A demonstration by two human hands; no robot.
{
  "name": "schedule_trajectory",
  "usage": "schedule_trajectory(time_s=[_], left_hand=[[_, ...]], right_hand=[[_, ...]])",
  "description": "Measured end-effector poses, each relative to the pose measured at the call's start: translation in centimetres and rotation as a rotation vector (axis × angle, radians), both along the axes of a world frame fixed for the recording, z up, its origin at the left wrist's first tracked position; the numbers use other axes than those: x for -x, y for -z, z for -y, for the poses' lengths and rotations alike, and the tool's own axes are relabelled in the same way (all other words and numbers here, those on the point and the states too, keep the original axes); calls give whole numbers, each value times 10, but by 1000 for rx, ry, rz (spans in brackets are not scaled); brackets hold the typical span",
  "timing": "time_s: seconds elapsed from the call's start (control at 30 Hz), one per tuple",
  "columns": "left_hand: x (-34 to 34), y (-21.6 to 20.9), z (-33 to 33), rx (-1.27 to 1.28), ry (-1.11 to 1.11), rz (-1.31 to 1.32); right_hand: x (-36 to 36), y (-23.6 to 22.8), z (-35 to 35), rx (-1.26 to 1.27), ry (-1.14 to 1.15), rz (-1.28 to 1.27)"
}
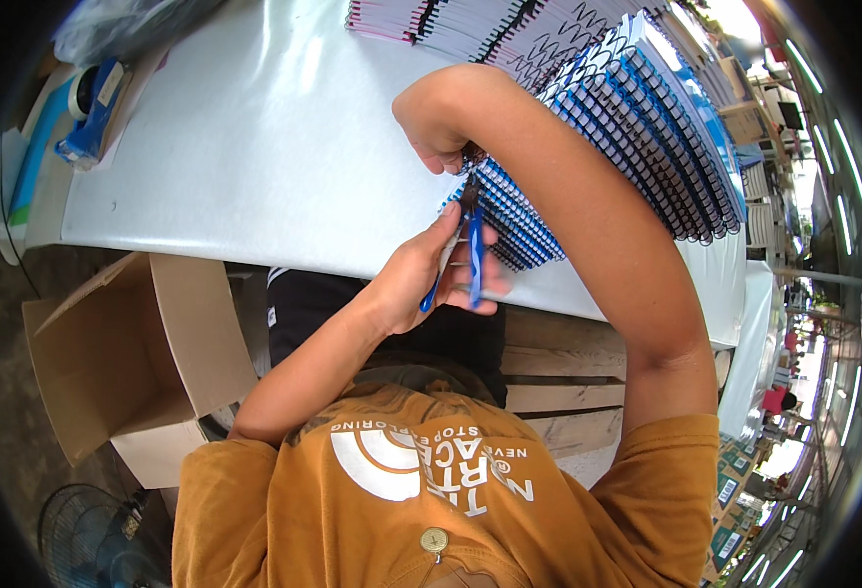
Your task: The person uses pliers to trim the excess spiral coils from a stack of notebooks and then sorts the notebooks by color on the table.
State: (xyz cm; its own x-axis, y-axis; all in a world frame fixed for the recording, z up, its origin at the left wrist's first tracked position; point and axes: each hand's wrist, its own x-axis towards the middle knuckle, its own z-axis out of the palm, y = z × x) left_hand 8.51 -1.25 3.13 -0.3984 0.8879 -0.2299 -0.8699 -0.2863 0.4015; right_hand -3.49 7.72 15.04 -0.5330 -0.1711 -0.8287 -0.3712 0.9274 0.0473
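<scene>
My left hand (413, 274) is closed around a pair of pliers (476, 250) with blue handles and dark jaws. The jaws point away from me and reach the corner of a stack of spiral-bound notebooks (521, 220) with blue edges. Bent over that same corner, my right hand (431, 122) has its fingers curled in beside the plier tips. Whatever those fingers pinch is hidden by the hand. My right forearm passes above the notebooks and covers part of them. A taller stack of spiral notebooks (661, 147) stands to the right of the arm.
White and pink spiral-bound books (451, 29) lie along the far side of the white table (245, 167). At the left are a blue tape dispenser (93, 116) and a clear plastic bag (137, 34). Below the table edge stand an open cardboard box (122, 353) and a fan (93, 534).
</scene>
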Motion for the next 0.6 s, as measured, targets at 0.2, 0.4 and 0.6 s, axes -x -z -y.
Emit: schedule_trajectory(time_s=[0.2, 0.4, 0.6], left_hand=[[-5, -8, 9, 86, 18, -137], [2, -25, -5, 190, -50, 10], [-4, -1, 9, 43, 41, -199]], right_hand=[[2, 12, 0, -52, 20, -51], [1, 11, 2, -72, 7, -46], [-6, -9, 14, -180, -50, -165]])
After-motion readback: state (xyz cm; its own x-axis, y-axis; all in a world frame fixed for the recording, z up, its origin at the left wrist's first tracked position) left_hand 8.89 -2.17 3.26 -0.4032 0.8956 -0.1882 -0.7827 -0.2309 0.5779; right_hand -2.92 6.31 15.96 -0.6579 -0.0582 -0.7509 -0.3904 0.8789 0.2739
